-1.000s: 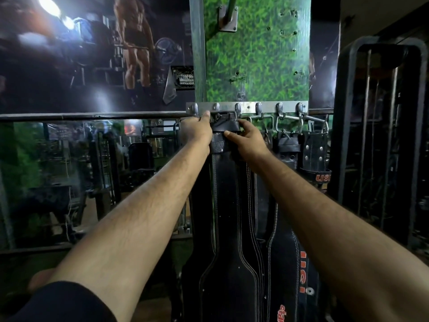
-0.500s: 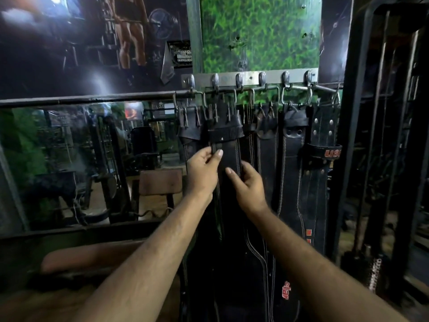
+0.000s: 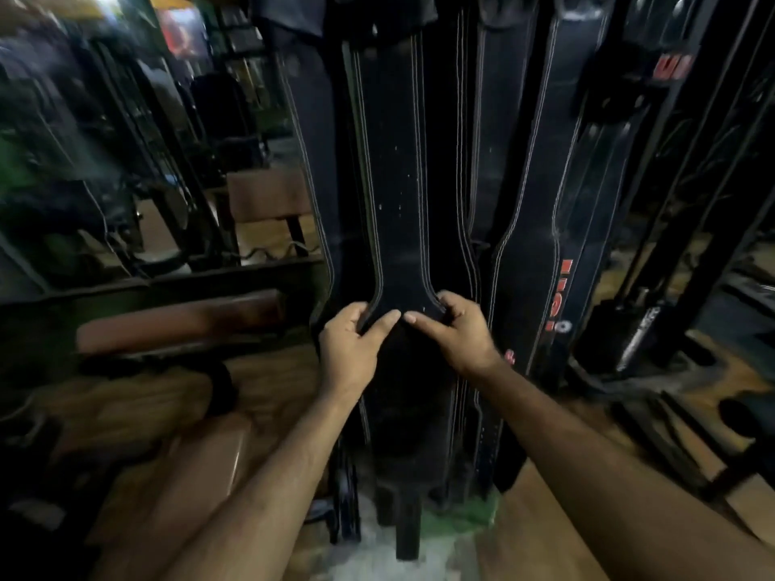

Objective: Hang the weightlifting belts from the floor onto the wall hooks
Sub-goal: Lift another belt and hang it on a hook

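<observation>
A long black weightlifting belt (image 3: 398,182) with white stitching hangs straight down in the centre of the head view. My left hand (image 3: 350,350) grips its left edge where the belt widens, thumb on the front. My right hand (image 3: 459,333) grips the right edge at the same height, its forefinger lying across the front. The two forefingers almost meet. Several other black belts hang beside it, one with red lettering (image 3: 557,262) to the right. The wall hooks are above the frame and out of sight.
A mirror wall (image 3: 126,140) lies to the left, with a brown padded bench (image 3: 180,320) below it. A black metal machine frame (image 3: 687,203) stands at the right. Wooden floor (image 3: 545,530) shows at the bottom.
Both hands slid down the hanging belt from just under the hooks to its wide part. The camera tilted downward, so the hook rail left the view.
</observation>
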Action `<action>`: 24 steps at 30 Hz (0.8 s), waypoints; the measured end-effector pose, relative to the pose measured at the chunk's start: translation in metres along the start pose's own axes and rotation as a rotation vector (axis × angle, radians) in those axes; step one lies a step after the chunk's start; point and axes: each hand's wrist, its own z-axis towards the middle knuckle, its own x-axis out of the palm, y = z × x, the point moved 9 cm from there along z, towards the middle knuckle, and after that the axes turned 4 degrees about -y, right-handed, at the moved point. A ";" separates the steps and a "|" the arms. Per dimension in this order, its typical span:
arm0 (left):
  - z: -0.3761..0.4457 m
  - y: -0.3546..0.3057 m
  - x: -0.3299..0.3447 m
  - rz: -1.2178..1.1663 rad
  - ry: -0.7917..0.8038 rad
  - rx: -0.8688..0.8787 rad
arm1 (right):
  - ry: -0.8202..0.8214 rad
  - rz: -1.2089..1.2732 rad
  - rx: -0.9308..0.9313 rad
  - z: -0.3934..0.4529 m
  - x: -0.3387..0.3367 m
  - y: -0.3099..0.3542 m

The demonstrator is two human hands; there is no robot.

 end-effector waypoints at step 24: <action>-0.130 0.301 0.031 0.324 0.353 -0.655 | 0.110 -0.457 0.712 -0.163 0.013 -0.296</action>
